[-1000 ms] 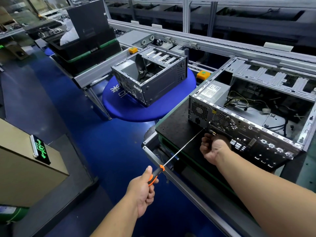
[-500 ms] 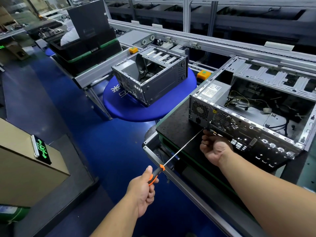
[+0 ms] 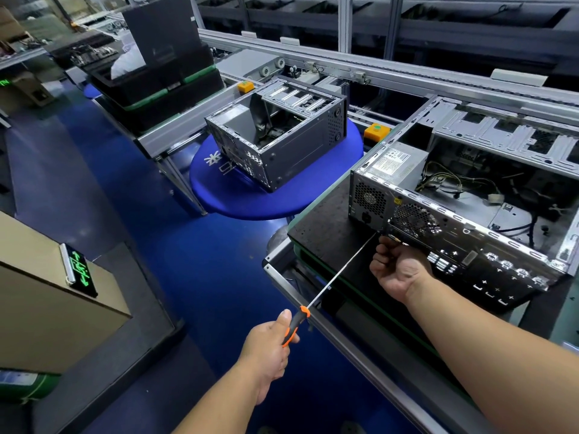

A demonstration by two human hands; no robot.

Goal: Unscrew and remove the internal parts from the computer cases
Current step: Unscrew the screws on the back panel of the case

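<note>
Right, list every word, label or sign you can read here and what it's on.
No text reads clearly.
Power supply label: print too small.
Yellow warning sticker on near case: symbol unreadable.
Green lit sign: arrows, characters blurred.
Blue round table: white mark, unreadable.

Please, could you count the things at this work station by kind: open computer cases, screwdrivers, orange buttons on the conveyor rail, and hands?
Open computer cases: 2, the near case and the far case
Screwdrivers: 1
Orange buttons: 2
Hands: 2, left hand and right hand
Total: 7
</note>
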